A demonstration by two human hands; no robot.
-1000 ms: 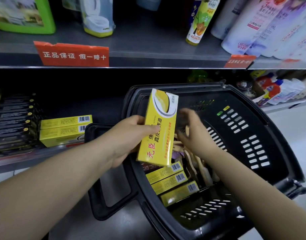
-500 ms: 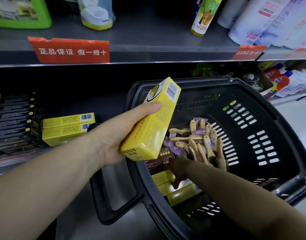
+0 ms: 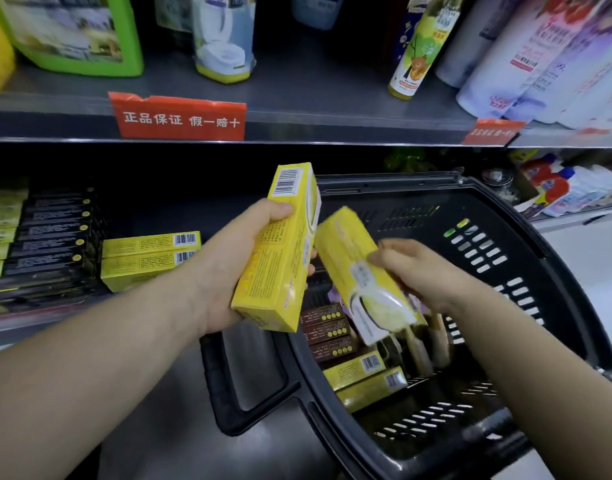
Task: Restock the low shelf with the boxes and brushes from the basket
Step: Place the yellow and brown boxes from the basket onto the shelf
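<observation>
Both hands are occupied. The left hand (image 3: 228, 271) wraps a yellow box (image 3: 280, 258), held near upright, barcode end up. The right hand (image 3: 425, 271) grips a second yellow box (image 3: 360, 271), tilted over the basket (image 3: 418, 237), its upper corner just beside the first box.

Left in the basket: brown boxes (image 3: 327, 332), two yellow cartons (image 3: 365, 375), wooden brushes (image 3: 418, 348).

On the low shelf (image 3: 27, 322) beyond, a shelf stack (image 3: 148, 259) of two matching boxes.

Risks, as I judge them:
- The right grip looks shallow, so the tilted box could slip back onto the brushes.
- Placing two boxes at once could nudge the stack askew.
</observation>
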